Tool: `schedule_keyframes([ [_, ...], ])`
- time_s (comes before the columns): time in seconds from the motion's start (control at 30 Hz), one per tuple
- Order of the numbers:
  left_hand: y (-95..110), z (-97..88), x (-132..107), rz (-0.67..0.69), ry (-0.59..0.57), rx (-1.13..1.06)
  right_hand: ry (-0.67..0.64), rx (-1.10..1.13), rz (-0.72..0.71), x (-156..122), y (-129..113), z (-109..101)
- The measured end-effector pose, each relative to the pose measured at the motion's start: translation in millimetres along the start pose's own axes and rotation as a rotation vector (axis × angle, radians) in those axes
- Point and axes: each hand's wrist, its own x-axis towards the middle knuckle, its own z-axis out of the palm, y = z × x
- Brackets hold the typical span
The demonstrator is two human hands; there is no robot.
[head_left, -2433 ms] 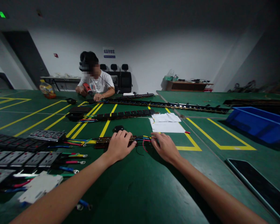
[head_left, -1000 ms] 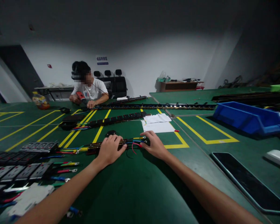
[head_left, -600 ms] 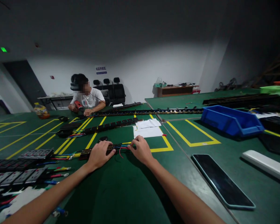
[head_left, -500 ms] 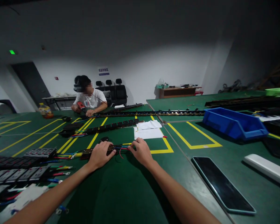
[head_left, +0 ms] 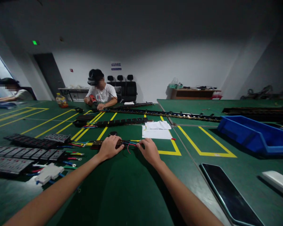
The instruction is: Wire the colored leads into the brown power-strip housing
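A short black socket strip (head_left: 96, 144) with copper bars lies on the green table (head_left: 132, 188) in front of me. My left hand (head_left: 109, 147) lies palm down on its right part, fingers curled over it. Coloured wires (head_left: 129, 144), red, blue and yellow, come out of the strip's right end. My right hand (head_left: 149, 151) is closed at those wire ends, fingers pinched; what it pinches is hidden. A small black round part (head_left: 113, 133) sits just behind the strip.
Rows of black socket modules (head_left: 25, 153) with loose wires lie at left, and a white part (head_left: 48, 173). White papers (head_left: 157, 130), long strips (head_left: 167, 114), a blue bin (head_left: 254, 135), a dark flat panel (head_left: 228, 194). A person with a red drill (head_left: 92, 99) sits opposite; another person (head_left: 9, 91) far left.
My hands have stayed on the strip and wires; the right hand's fingers have closed in on the wire ends. The view swung right, then back left, bringing a second person into view.
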Motion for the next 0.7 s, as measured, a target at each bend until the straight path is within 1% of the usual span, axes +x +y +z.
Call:
schedule_keyframes([
  [0.37, 5.0, -2.9, -0.5, -0.011, 0.013, -0.031, 0.032, -0.017, -0.014, -3.6, -1.6, -0.9],
  [0.5, 5.2, -1.3, -2.6, -0.005, 0.032, -0.031, 0.033, -0.027, -0.013, -4.1, 0.8, 0.8],
  [0.7, 3.6, 3.3, -5.7, 0.002, 0.025, -0.044, 0.023, -0.046, -0.048, -4.7, 4.4, 2.3],
])
